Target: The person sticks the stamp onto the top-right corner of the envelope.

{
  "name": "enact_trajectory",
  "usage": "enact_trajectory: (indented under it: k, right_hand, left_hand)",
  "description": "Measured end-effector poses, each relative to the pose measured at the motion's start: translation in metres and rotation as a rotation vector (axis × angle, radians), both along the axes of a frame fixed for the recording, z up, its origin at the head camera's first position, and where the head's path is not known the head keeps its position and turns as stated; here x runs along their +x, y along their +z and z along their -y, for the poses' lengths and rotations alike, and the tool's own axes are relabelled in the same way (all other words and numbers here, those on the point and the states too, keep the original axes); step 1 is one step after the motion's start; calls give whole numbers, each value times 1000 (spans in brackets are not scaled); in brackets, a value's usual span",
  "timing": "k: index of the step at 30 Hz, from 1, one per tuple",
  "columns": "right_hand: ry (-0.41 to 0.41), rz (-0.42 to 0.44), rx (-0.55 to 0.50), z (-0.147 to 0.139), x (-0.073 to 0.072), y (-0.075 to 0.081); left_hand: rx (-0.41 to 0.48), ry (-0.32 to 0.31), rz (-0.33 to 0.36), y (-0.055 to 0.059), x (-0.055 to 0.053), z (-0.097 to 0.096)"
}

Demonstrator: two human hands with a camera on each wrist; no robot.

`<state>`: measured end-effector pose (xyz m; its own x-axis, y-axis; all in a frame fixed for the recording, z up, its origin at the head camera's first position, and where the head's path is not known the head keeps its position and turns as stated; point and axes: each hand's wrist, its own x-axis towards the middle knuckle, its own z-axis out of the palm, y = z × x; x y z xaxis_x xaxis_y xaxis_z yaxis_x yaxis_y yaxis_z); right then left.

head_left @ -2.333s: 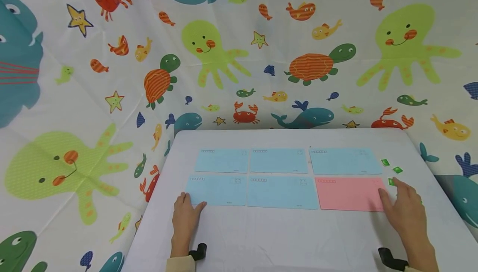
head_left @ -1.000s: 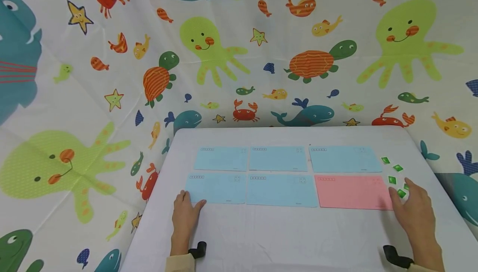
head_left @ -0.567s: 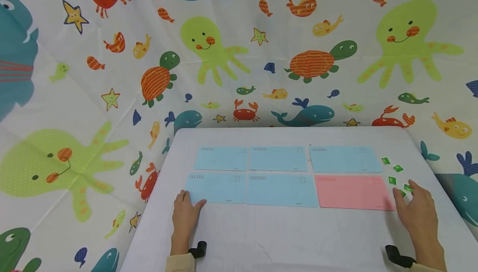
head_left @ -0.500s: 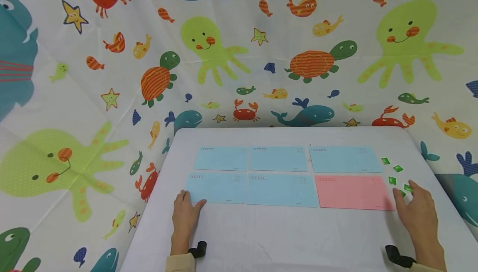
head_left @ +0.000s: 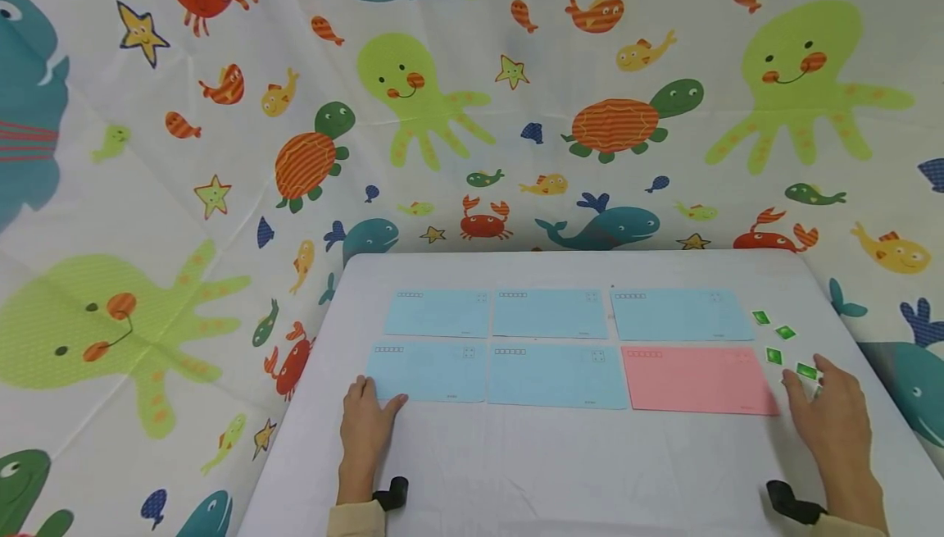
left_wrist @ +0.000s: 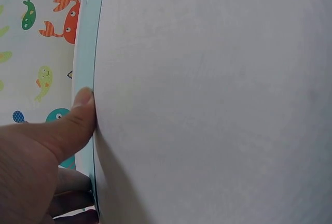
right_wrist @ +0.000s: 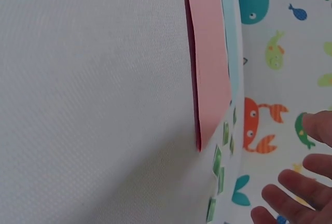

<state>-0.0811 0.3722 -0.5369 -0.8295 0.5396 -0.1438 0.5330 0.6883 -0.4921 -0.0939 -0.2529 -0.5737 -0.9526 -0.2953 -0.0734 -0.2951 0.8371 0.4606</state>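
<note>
My left hand (head_left: 366,432) rests at the near left corner of a blue envelope (head_left: 431,375), fingers along its left side and thumb at the front edge. In the left wrist view the thumb (left_wrist: 83,105) lies at the blue edge. To the right of a pink envelope (head_left: 693,381), my right hand (head_left: 833,422) hovers over small green stamp-like pieces (head_left: 807,370), fingers spread and loosely bent. The right wrist view shows those fingers (right_wrist: 295,185) apart, with nothing between them. Part of the stamp-like group is hidden under this hand.
More blue envelopes (head_left: 549,313) lie flat beside and behind, in two rows with the pink one. The white table (head_left: 553,471) ends at a cloth backdrop (head_left: 457,193) printed with sea animals. Black wrist mounts (head_left: 795,502) sit below both hands.
My right hand has drifted right, from the pink envelope's right edge to over the green pieces, and the pink envelope's near right corner now shows. My left hand stays in place.
</note>
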Motion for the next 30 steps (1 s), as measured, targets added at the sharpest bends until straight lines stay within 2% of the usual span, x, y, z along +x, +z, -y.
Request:
enact_trajectory:
  k: [5, 14, 30]
  right_hand:
    - [-14, 12, -24, -5, 1, -1]
    - [-14, -28, -35, -14, 2, -3]
    - [-112, -57, -106, -28, 1, 0]
  left_hand:
    - [-1, -3, 1, 0, 1, 0]
    - [2, -2, 10, -2, -1, 1]
    - [3, 2, 8, -6, -3, 2]
